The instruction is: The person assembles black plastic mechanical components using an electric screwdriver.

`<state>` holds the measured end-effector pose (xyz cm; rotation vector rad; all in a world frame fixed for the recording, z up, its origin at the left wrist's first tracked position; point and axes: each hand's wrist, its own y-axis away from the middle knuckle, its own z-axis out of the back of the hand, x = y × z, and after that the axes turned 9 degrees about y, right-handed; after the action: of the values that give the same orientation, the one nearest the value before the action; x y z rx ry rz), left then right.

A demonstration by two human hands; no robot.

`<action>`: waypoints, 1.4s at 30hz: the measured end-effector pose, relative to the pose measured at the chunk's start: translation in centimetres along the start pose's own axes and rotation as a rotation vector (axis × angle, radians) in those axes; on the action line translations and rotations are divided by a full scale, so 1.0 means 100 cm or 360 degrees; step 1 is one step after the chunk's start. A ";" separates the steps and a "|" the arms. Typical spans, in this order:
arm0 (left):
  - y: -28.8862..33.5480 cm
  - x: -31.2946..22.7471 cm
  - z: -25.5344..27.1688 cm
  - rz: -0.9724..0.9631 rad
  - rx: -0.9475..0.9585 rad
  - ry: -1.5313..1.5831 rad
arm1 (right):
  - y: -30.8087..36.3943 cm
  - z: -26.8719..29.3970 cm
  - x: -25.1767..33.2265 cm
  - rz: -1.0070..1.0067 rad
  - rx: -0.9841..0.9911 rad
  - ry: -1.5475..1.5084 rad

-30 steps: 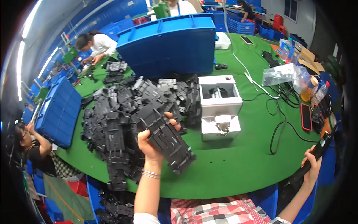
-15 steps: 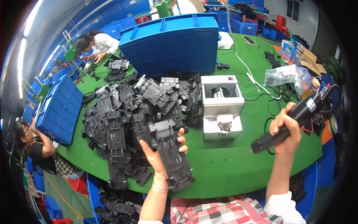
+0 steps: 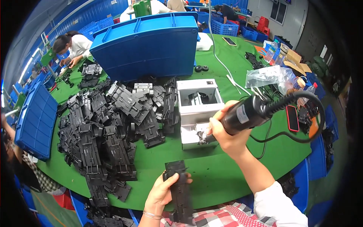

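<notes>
My left hand (image 3: 162, 192) is closed around a black plastic chassis (image 3: 182, 198), held upright near the table's front edge with the thumb across its upper part. My right hand (image 3: 230, 140) grips a black electric screwdriver (image 3: 244, 116) with a thick coiled cord. Its lower end points down to the metal outlet (image 3: 199, 133) at the front of a white screw feeder (image 3: 198, 116). Whether the bit touches a screw there I cannot tell. To the left lies a big heap of similar black chassis (image 3: 113, 140).
A large blue crate (image 3: 151, 53) stands on its side behind the heap; another blue crate (image 3: 38, 121) leans at the left. On the green table (image 3: 223, 178) lie a red-edged phone (image 3: 292, 118), cables, a clear plastic bag (image 3: 266, 77) and two small black wheels (image 3: 201, 68). Co-workers sit at the left.
My right hand has brought the screwdriver leftward to the feeder's outlet. My left hand has lowered the chassis toward me and turned it. The whole view has shifted to the right.
</notes>
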<state>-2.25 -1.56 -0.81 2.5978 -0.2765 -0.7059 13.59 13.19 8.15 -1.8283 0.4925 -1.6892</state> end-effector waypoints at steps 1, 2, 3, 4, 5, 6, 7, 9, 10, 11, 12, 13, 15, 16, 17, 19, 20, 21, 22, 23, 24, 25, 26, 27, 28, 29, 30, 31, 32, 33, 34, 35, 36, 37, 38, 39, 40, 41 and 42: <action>0.000 0.000 -0.005 0.0038 0.0044 -0.0008 | -0.001 0.000 -0.001 -0.0037 0.0017 0.0027; -0.001 0.000 -0.008 0.0076 0.0088 -0.0015 | -0.005 0.000 0.000 -0.0073 0.0034 0.0053; -0.004 0.000 -0.008 0.0073 0.0093 -0.0009 | -0.010 0.000 0.002 -0.0153 0.0030 -0.0018; -0.009 0.000 -0.006 -0.0041 0.0008 -0.0139 | -0.015 0.001 0.004 -0.0232 0.0026 -0.0088; -0.011 0.001 -0.006 -0.0156 -0.0076 -0.0269 | -0.019 0.003 0.005 -0.0282 0.0075 -0.0068; -0.011 0.000 -0.008 -0.0166 -0.0083 -0.0258 | -0.018 0.004 0.005 -0.0283 0.0090 -0.0074; -0.011 0.001 -0.013 -0.0257 -0.0125 -0.0374 | -0.013 0.004 0.006 -0.0359 0.0069 -0.0174; -0.013 0.002 -0.017 -0.0341 -0.0171 -0.0483 | -0.002 0.006 0.012 -0.0375 0.0078 -0.0340; -0.014 0.003 -0.018 -0.0389 -0.0163 -0.0512 | 0.004 0.004 0.017 -0.0363 0.0032 -0.0447; -0.015 0.004 -0.018 -0.0437 -0.0156 -0.0543 | 0.009 0.002 0.023 -0.0389 0.0048 -0.0525; -0.015 0.005 -0.017 -0.0430 -0.0161 -0.0542 | 0.014 0.000 0.026 -0.0417 0.0061 -0.0608; -0.016 0.006 -0.016 -0.0470 -0.0169 -0.0587 | 0.019 -0.004 0.029 -0.0421 0.0072 -0.0632; -0.016 0.007 -0.018 -0.0508 -0.0181 -0.0631 | 0.027 -0.007 0.027 -0.0380 0.0136 -0.0603; -0.015 0.006 -0.021 -0.0500 -0.0189 -0.0647 | 0.031 -0.008 0.025 -0.0365 0.0168 -0.0589; -0.015 0.006 -0.023 -0.0493 -0.0198 -0.0663 | 0.035 -0.008 0.022 -0.0369 0.0170 -0.0592; -0.016 0.008 -0.026 -0.0501 -0.0192 -0.0673 | 0.041 -0.007 0.018 -0.0349 0.0211 -0.0506; -0.016 0.009 -0.028 -0.0509 -0.0186 -0.0683 | 0.043 -0.006 0.019 -0.0350 0.0212 -0.0505; -0.015 0.009 -0.027 -0.0510 -0.0193 -0.0684 | 0.045 -0.006 0.019 -0.0321 0.0253 -0.0499; -0.015 0.010 -0.027 -0.0489 -0.0185 -0.0675 | 0.046 -0.005 0.018 -0.0293 0.0293 -0.0491; -0.014 0.011 -0.026 -0.0468 -0.0177 -0.0666 | 0.047 -0.005 0.021 -0.0305 0.0323 -0.0528; -0.013 0.012 -0.025 -0.0466 -0.0181 -0.0665 | 0.048 -0.003 0.022 -0.0309 0.0323 -0.0530; -0.013 0.013 -0.023 -0.0462 -0.0176 -0.0724 | 0.048 0.000 0.023 -0.0258 0.0430 -0.0476; -0.013 0.014 -0.022 -0.0456 -0.0171 -0.0783 | 0.049 0.001 0.024 -0.0205 0.0535 -0.0421; -0.012 0.015 -0.021 -0.0457 -0.0173 -0.0781 | 0.049 0.000 0.025 -0.0210 0.0533 -0.0422; -0.010 0.015 -0.020 -0.0455 -0.0103 -0.0804 | 0.045 0.003 0.024 -0.0211 0.0534 -0.0423; -0.007 0.016 -0.020 -0.0453 -0.0034 -0.0826 | 0.039 0.007 0.023 -0.0209 0.0587 -0.0489; -0.005 0.017 -0.020 -0.0453 -0.0028 -0.0823 | 0.035 0.010 0.024 -0.0204 0.0639 -0.0547; -0.002 0.018 -0.020 -0.0408 -0.0020 -0.0658 | 0.034 0.007 0.027 -0.0317 0.0231 -0.0708; 0.000 0.018 -0.020 -0.0364 -0.0014 -0.0493 | 0.024 0.010 0.026 -0.0285 0.0104 -0.0748; 0.000 0.018 -0.020 -0.0363 -0.0004 -0.0490 | 0.016 0.015 0.026 -0.0258 -0.0016 -0.0713; 0.000 0.017 -0.020 -0.0236 -0.0008 -0.0399 | 0.009 0.018 0.026 -0.0229 -0.0135 -0.0679; 0.000 0.017 -0.020 -0.0109 -0.0013 -0.0310 | 0.003 0.020 0.022 -0.0127 -0.0134 -0.0505; 0.001 0.017 -0.020 -0.0108 -0.0012 -0.0310 | 0.000 0.020 0.015 -0.0031 -0.0133 -0.0335; 0.001 0.018 -0.021 -0.0096 -0.0027 -0.0297 | -0.001 0.014 0.010 0.0017 -0.0206 -0.0230; 0.001 0.019 -0.022 -0.0083 -0.0041 -0.0286 | -0.001 0.008 0.003 0.0095 -0.0194 -0.0066; 0.001 0.020 -0.023 -0.0082 -0.0044 -0.0281 | -0.002 0.002 0.002 0.0019 -0.0157 -0.0070; 0.001 0.019 -0.024 -0.0115 -0.0033 -0.0276 | -0.004 -0.002 0.002 -0.0056 -0.0120 -0.0072; 0.001 0.020 -0.024 -0.0149 -0.0020 -0.0271 | -0.006 -0.001 0.001 -0.0120 -0.0107 -0.0067; 0.001 0.019 -0.023 -0.0156 -0.0023 -0.0267 | -0.007 -0.002 0.003 -0.0119 -0.0100 -0.0072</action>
<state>0.59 -1.39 0.14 2.5559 -0.1946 -0.9593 13.37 13.46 8.84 -1.9477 0.4686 -1.6948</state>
